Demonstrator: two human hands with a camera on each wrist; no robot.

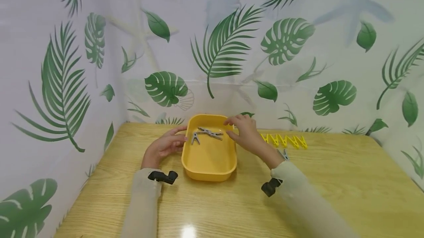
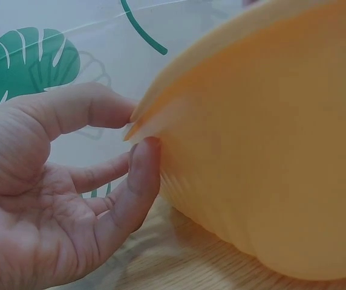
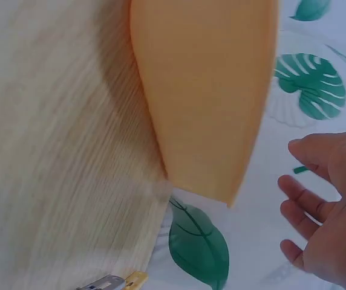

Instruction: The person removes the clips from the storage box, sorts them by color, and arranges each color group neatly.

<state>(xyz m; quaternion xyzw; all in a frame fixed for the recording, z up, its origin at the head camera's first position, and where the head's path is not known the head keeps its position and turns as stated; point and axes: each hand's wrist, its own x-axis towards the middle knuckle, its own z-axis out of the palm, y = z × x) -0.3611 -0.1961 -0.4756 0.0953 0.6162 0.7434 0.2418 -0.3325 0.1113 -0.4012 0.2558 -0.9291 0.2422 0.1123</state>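
A yellow plastic tray point(image 1: 209, 176) stands on the table in the head view, with grey clothespins point(image 1: 212, 133) lying inside near its back. My left hand point(image 1: 167, 144) is at the tray's left side. In the left wrist view, fingertips of the left hand point(image 2: 58, 181) touch the rim and outer wall of the tray point(image 2: 251, 151). Over the back right rim hovers my right hand point(image 1: 245, 131), fingers loosely bent. The right wrist view shows the right hand point(image 3: 333, 205) holding nothing, apart from the tray's side point(image 3: 203, 90).
Yellow clothespins point(image 1: 283, 140) stand in a row on the table to the right of the tray. A grey clothespin point(image 1: 283, 154) lies in front of them, by the right forearm. Behind the wooden table point(image 1: 212, 208) hangs a leaf-patterned cloth point(image 1: 228, 46).
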